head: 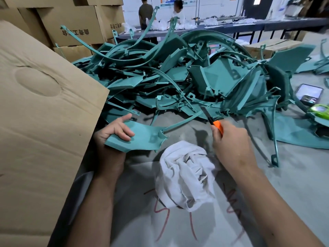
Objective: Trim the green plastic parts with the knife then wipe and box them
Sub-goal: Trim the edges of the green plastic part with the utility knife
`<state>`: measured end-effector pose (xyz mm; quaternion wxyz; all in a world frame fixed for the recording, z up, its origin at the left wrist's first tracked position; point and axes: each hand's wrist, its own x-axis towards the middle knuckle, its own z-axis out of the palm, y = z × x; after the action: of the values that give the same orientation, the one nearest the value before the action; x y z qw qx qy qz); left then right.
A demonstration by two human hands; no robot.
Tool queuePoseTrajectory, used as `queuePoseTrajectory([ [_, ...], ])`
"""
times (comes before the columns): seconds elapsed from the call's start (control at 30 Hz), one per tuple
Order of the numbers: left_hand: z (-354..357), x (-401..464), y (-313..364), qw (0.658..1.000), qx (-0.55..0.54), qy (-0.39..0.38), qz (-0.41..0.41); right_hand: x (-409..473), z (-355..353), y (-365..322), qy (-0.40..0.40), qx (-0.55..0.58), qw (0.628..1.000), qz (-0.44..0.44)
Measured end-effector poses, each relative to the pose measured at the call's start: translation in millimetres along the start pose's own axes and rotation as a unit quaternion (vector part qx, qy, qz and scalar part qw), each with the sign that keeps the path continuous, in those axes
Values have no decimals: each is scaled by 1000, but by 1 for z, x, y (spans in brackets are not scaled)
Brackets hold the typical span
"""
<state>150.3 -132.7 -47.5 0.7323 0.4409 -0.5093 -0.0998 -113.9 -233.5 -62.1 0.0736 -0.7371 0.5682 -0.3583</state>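
Note:
My left hand (114, 132) grips the near end of a green plastic part (142, 138), a flat panel with a long thin curved arm running right toward the pile. My right hand (229, 139) holds an orange utility knife (216, 124); its dark blade points up and left, near the thin arm of the part. A crumpled white cloth (185, 175) lies on the table between my forearms. Behind it rises a big heap of green plastic parts (178, 75). An open cardboard box flap (44, 104) stands at my left.
Stacked cardboard boxes (74, 25) stand at the back left. More green parts (299, 132) lie at the right, beside a phone (309, 93) and a green object (320, 111). Two people stand at a far table (249, 25). The grey table (293, 184) carries red marks.

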Motion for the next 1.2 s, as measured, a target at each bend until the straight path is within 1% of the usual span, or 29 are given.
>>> queuePoseTrajectory([
  [0.07,5,-2,3,1000,14,1,-6,-1,1,-1,11,0,1000,2],
  [0.13,10,-3,4,1000,13,7,-5,-4,2,-5,4,8,1000,-21],
  [0.27,15,-4,5,1000,9,9,-3,-14,7,-22,-62,-23,994,-92],
  [0.37,19,-7,5,999,37,-11,22,-20,10,-33,-124,21,981,-148],
  [0.43,20,-7,7,998,47,-25,35,-22,9,-34,-139,47,977,-155],
  [0.6,18,-6,6,998,50,-24,17,-18,9,-30,-126,44,980,-146],
  [0.7,18,-5,6,997,48,-38,42,-18,10,-30,-117,49,982,-138],
  [0.8,12,-2,3,997,29,-42,64,-12,10,-23,-96,50,991,-85],
  [0.9,2,-1,1,999,3,-20,44,-4,7,-9,-86,38,995,-25],
  [0.97,-7,2,-1,999,0,-13,41,-2,5,-2,-66,12,998,-9],
  [1.03,-14,6,-3,998,15,-32,53,-3,3,-1,-37,-13,999,6],
  [1.1,-16,7,-5,998,18,-43,46,-4,2,-2,-12,-33,999,9],
  [1.2,-11,4,-8,999,14,-22,20,-7,-1,-6,36,-26,999,2],
])
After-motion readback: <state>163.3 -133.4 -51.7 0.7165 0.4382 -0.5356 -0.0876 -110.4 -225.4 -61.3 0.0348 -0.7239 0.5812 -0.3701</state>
